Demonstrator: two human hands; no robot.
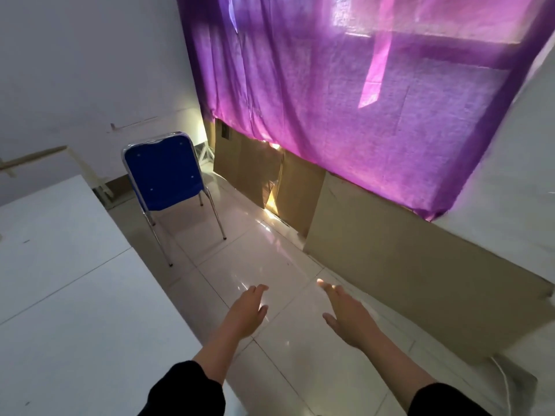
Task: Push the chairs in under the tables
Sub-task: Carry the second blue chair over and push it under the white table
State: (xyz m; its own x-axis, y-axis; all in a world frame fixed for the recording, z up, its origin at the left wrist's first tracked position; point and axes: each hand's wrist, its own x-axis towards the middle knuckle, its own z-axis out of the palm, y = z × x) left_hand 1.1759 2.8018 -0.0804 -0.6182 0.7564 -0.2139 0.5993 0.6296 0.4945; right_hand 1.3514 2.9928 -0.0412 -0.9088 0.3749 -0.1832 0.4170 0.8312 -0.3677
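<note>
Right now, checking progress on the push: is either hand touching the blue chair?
Apart. The head view shows bare floor between the left hand, the right hand and the chair.

Both bare forearms reach forward from black sleeves at the bottom of the frame. The left hand (247, 312), low centre, is held flat with fingers straight and together, palm down. The right hand (348, 315), just right of it, is likewise outstretched with its thumb apart. Neither holds anything.
</note>
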